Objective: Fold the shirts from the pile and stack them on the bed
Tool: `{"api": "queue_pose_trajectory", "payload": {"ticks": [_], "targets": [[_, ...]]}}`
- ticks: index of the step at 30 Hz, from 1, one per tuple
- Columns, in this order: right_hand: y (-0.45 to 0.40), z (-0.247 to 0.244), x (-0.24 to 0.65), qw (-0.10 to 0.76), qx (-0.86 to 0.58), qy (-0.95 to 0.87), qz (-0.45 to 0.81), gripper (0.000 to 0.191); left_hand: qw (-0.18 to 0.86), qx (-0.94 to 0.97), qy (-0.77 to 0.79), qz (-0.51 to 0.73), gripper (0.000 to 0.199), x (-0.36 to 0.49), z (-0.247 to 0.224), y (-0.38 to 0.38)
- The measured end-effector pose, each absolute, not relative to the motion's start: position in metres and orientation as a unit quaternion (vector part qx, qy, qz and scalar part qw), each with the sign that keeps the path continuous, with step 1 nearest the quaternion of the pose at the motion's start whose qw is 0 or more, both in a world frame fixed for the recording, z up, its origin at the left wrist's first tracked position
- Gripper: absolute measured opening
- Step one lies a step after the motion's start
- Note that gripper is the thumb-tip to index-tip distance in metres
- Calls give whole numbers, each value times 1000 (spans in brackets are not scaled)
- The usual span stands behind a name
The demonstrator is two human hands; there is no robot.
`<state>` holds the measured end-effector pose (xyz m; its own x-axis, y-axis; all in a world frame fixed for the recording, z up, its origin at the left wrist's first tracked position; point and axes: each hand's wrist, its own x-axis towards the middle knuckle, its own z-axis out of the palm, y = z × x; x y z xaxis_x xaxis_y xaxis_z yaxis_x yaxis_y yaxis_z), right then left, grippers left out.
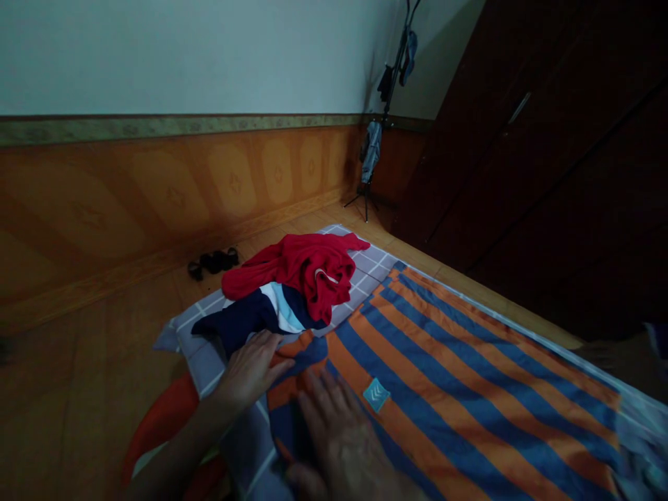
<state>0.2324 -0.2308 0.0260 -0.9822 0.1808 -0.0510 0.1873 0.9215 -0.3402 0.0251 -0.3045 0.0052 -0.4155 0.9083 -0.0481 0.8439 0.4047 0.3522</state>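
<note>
An orange and blue striped shirt [454, 362] lies spread over a grey checked mattress [365, 268], with a small teal patch [376, 395] on its chest. My right hand [339, 435] rests flat on the striped cloth left of the patch, fingers stretched out. By the shirt's sleeve, my left hand [254, 369] reaches in from the left, thumb apart from the fingers and touching the cloth's edge. Just beyond its fingertips is a navy, white and light blue garment [245, 316], partly covered by a crumpled red garment [292, 261].
Black sandals [213, 261] sit on the tiled floor by the wall. A coat stand [399, 56] with clothes occupies the corner, beside a dark wardrobe [547, 153]. Something red-orange [167, 417] lies below the mattress edge. At far right, another person's arm [631, 355] shows dimly.
</note>
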Motion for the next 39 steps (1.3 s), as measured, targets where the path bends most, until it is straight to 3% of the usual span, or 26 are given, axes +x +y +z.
{"api": "queue_pose_trajectory", "payload": {"ticks": [2, 5, 7, 9, 11, 16, 19, 26, 31, 35, 39], "targets": [[-255, 15, 230, 51, 45, 979, -191, 42, 118, 531, 830, 125, 26, 25, 2, -303], [-269, 5, 225, 63, 46, 979, -187, 44, 138, 541, 817, 145, 16, 25, 4, -299], [-273, 6, 225, 52, 66, 978, -189, 44, 158, 531, 809, 196, 16, 25, 9, -299], [-275, 14, 229, 44, 80, 973, -210, 27, 201, 506, 795, 269, 19, 24, 12, -299], [-277, 22, 233, 30, 95, 964, -245, 24, 255, 476, 769, 341, 22, 22, 13, -299], [-277, 31, 235, 20, 149, 951, -270, 62, 306, 436, 733, 424, 26, 19, 9, -295], [-280, 29, 227, 56, 143, 951, -270, 71, 310, 442, 718, 439, 25, 26, 14, -289], [-279, 41, 245, 70, 93, 962, -248, 65, 243, 626, 681, 290, 16, 75, 43, -287], [-238, 67, 278, 79, 207, 935, -277, 20, 270, 718, 628, 132, 17, 94, 39, -310], [-188, 59, 273, -16, 334, 907, -257, 28, 260, 712, 642, 118, 35, 88, 32, -332], [-154, 34, 242, -20, 376, 891, -255, 33, 212, 683, 686, 130, 53, 74, 21, -349]]}}
